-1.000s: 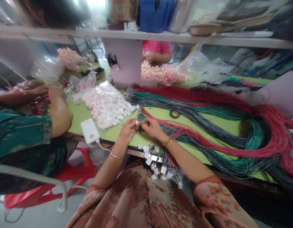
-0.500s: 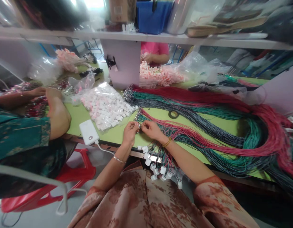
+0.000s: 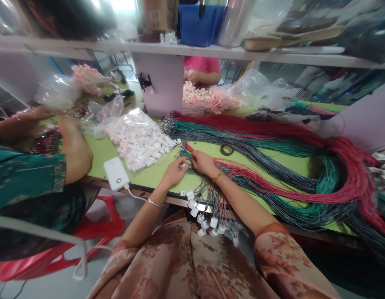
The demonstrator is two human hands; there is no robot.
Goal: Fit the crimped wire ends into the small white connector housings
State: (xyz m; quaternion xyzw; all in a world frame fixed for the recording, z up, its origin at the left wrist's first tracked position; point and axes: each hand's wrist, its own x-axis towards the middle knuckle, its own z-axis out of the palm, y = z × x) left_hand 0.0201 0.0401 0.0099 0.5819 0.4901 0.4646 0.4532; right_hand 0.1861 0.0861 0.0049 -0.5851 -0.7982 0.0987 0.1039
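Note:
My left hand (image 3: 176, 171) is closed in a pinch, with a small white connector (image 3: 181, 165) showing between thumb and fingers. Just right of it, my right hand (image 3: 203, 163) has its fingers pressed together on wire at the end of the nearer bundle of red wires (image 3: 188, 147). Metal tips (image 3: 180, 150) of this bundle lie beyond my left fingertips. Below my hands, several white connectors (image 3: 214, 223) with thin wires attached hang over the table edge.
A plastic bag of white connectors (image 3: 139, 141) lies left of the wires, near a white power bank (image 3: 116, 173) with a cable. A tape roll (image 3: 226, 150) sits between the long wire bundles (image 3: 273, 166). At left, another person's arm (image 3: 74, 145) rests on the table (image 3: 100, 155).
My hands have come apart. The right hand has moved slightly up and right to the red wire ends; the left has turned a little, still pinching the white connector.

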